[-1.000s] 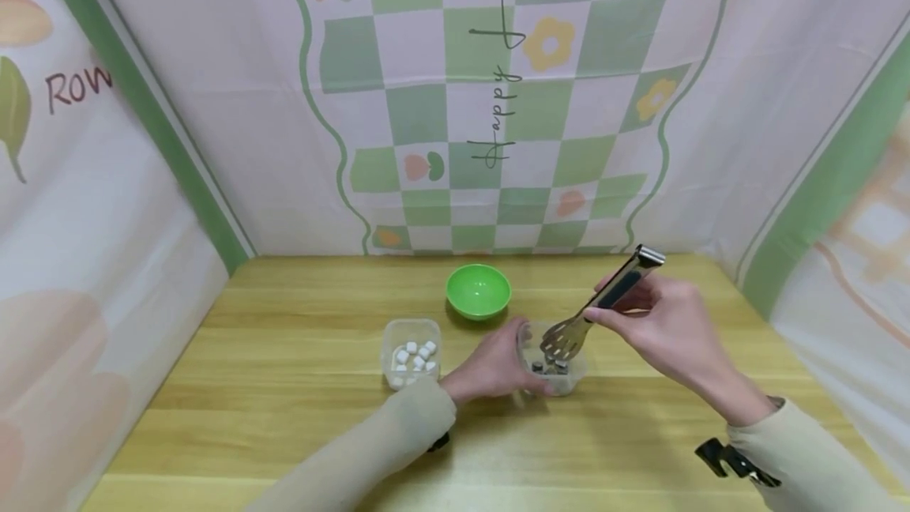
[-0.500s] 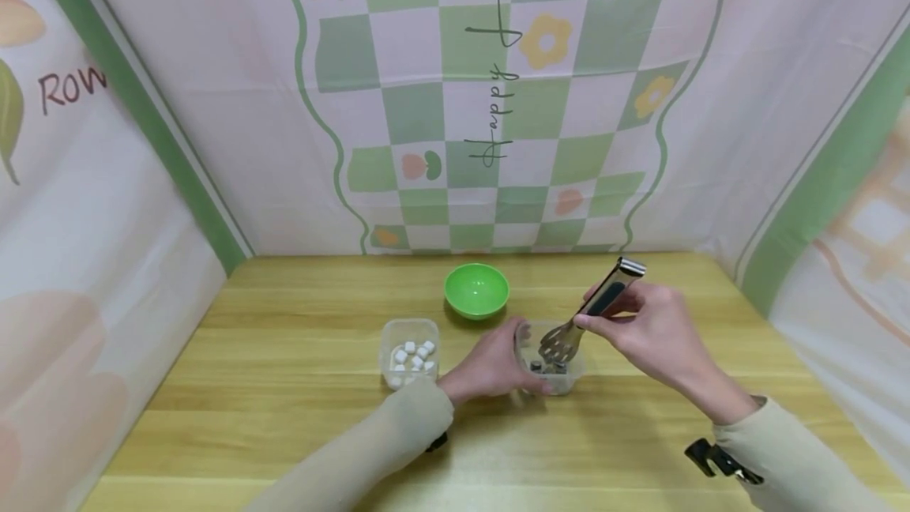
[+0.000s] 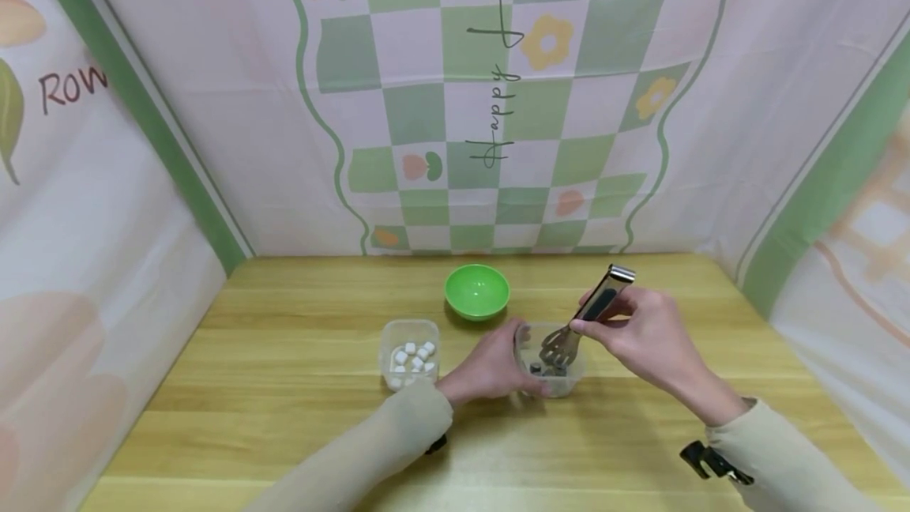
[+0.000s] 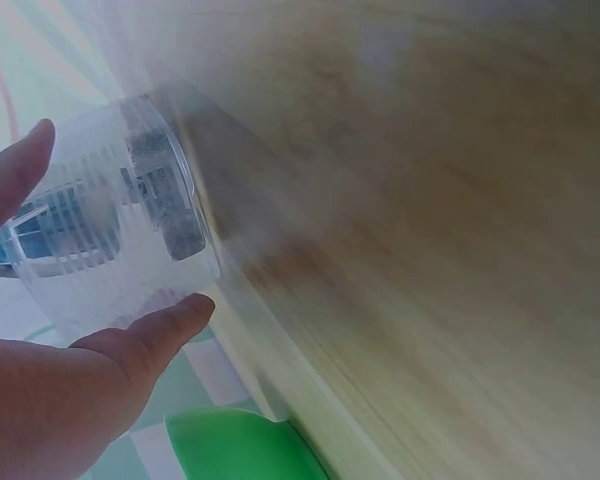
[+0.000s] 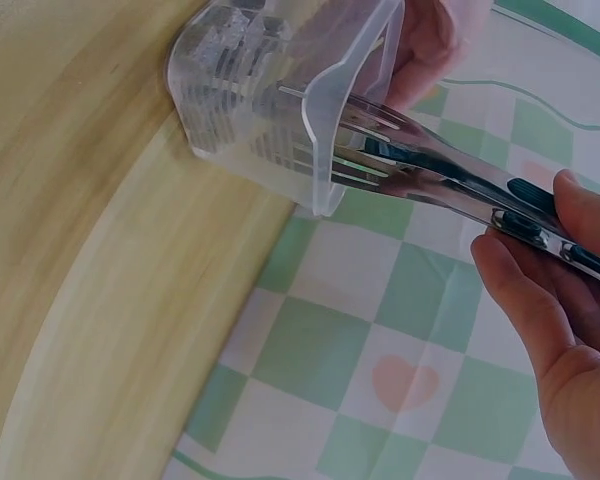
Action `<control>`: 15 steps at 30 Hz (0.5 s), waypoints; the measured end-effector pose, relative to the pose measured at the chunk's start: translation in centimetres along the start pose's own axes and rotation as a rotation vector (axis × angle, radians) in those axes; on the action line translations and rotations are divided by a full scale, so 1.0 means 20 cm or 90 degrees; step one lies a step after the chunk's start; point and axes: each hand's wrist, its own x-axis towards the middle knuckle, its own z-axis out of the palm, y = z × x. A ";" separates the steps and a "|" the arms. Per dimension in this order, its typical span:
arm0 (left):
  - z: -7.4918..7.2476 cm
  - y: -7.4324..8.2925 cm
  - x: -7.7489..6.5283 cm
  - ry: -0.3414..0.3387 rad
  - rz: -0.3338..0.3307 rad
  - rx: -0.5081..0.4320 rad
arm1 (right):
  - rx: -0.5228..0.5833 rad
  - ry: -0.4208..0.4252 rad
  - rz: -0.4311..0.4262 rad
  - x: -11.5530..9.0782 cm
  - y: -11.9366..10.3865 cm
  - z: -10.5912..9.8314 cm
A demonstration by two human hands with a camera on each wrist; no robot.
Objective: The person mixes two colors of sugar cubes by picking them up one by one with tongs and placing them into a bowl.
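Note:
On the near side of the table, my left hand [image 3: 490, 366] grips a clear plastic container [image 3: 566, 387], thumb and fingers spread round its sides. Small dark pieces [image 3: 535, 368] lie at the bottom. My right hand [image 3: 650, 342] holds metal serving tongs [image 3: 597, 303] with dark grips, tilted with their slotted heads down inside the container. In the right wrist view, the tongs' arms [image 5: 460, 190] stand close together, pinched between thumb and fingers, and their ends reach past the container's rim [image 5: 325, 130]. Whether a piece sits between the heads I cannot tell.
A second clear container [image 3: 410, 330] with several white cubes [image 3: 418, 362] stands to the left. Behind the two containers is a green bowl [image 3: 477, 291], its visible inside bare. A patterned curtain [image 3: 483, 101] hangs along the back edge of the wooden table [image 3: 284, 417].
My right hand has shifted left and slightly down, lowering the tongs' top end, with their heads staying in the container. The left hand and container have hardly moved.

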 end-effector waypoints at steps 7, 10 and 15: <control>0.00 -0.01 0.00 -0.004 0.002 -0.013 | -0.012 -0.007 0.009 0.01 0.01 0.02; 0.00 -0.02 0.00 -0.006 0.004 -0.016 | -0.011 -0.012 0.012 0.00 0.01 0.02; 0.00 -0.02 0.00 -0.006 0.008 -0.017 | -0.013 -0.014 0.005 0.01 0.02 0.04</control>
